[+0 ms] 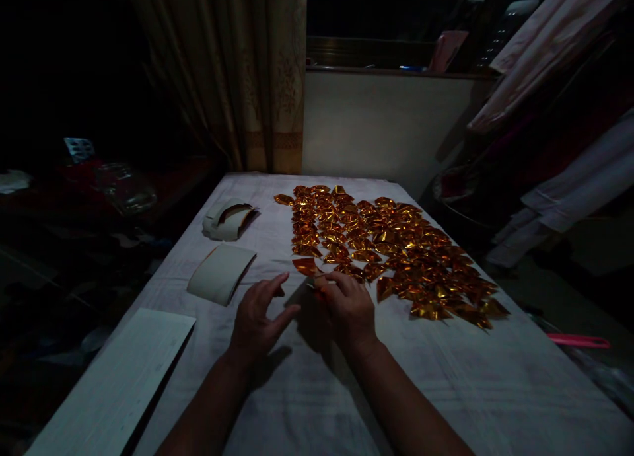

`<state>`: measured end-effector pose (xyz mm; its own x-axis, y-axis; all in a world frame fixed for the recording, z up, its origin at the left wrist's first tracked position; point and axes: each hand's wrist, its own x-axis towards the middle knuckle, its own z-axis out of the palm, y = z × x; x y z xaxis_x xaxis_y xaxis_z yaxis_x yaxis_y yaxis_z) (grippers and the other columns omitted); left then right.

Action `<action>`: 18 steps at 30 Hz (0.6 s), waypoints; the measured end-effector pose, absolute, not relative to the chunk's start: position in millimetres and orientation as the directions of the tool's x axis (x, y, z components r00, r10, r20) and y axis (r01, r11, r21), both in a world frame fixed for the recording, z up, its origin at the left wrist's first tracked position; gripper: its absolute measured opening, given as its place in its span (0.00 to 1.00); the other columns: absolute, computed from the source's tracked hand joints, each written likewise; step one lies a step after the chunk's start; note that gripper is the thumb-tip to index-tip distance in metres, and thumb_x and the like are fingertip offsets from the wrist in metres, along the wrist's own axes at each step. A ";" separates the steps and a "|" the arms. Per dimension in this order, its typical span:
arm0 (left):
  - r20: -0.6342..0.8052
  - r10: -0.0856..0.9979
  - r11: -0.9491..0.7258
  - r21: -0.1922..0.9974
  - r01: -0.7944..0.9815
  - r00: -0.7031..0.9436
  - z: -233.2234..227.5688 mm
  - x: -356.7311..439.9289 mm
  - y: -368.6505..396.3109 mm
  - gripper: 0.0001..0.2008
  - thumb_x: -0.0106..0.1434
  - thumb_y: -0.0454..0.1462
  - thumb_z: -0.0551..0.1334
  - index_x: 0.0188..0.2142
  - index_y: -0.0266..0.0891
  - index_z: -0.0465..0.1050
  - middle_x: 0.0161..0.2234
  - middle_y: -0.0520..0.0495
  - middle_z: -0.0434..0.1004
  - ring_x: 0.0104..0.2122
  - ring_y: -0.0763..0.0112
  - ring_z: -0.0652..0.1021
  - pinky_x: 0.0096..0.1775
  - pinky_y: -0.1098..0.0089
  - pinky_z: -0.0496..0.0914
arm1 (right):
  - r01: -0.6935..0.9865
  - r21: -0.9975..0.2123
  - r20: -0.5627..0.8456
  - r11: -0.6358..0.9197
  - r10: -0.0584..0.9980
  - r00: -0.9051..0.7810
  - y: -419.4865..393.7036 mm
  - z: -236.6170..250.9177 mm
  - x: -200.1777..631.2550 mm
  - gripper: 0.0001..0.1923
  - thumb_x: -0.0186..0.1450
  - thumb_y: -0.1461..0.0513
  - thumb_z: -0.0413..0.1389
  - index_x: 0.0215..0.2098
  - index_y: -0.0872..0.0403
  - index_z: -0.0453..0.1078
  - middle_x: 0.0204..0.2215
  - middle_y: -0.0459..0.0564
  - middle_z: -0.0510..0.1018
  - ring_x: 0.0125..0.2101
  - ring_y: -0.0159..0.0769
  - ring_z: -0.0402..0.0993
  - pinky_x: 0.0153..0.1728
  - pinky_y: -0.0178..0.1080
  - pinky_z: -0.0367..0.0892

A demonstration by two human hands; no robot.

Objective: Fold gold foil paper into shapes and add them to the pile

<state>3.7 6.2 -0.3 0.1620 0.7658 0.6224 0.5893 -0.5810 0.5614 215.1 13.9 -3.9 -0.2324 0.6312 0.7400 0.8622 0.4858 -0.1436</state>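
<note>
My right hand [349, 307] pinches a piece of shiny orange-gold foil paper [306, 266] over the cloth-covered table, and part of the piece is hidden behind the fingers. Just to the left, my left hand [258, 317] hovers with thumb and fingers apart, holding nothing. Beyond and right of my hands lie many folded gold foil pieces [391, 238], laid close together in rows. A single folded foil piece [284, 199] sits at the rows' far left corner. Left of my hands is a curved stack of pale paper sheets [222, 273].
Behind that stack stands another curled paper bundle [228, 219]. A long pale board or box [119, 383] lies along the table's left edge. Hanging clothes [584, 178] are on the right, near a pink handle [578, 340]. A curtain [257, 79] hangs behind the table [446, 390].
</note>
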 end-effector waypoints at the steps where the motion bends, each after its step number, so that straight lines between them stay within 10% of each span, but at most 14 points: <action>1: 0.631 0.743 -0.612 0.504 0.609 0.224 -0.3 8.3 2.9 0.24 0.67 0.43 0.63 0.61 0.45 0.65 0.38 0.48 0.78 0.38 0.65 0.77 0.43 0.63 0.72 | 0.871 -0.130 0.728 0.473 0.643 -0.240 13.5 -7.3 212.8 0.07 0.70 0.59 0.55 0.40 0.53 0.73 0.41 0.55 0.80 0.39 0.42 0.73 0.37 0.41 0.62; 8: 0.481 0.788 -0.582 0.379 0.720 0.384 -10.4 16.1 0.3 0.17 0.67 0.35 0.60 0.55 0.46 0.73 0.47 0.45 0.79 0.45 0.61 0.78 0.45 0.60 0.71 | 0.832 -0.126 0.682 0.540 0.656 -0.323 11.0 -32.1 199.9 0.03 0.69 0.63 0.57 0.37 0.53 0.72 0.43 0.53 0.81 0.43 0.43 0.71 0.43 0.43 0.61; 18: 0.450 0.855 -0.491 0.549 0.676 0.256 -26.2 -10.3 19.6 0.07 0.67 0.35 0.59 0.37 0.43 0.77 0.37 0.47 0.83 0.38 0.63 0.80 0.42 0.62 0.73 | 0.793 -0.121 0.602 0.598 0.679 -0.420 25.4 -46.2 215.9 0.13 0.67 0.66 0.58 0.49 0.49 0.74 0.46 0.48 0.82 0.47 0.42 0.73 0.46 0.43 0.61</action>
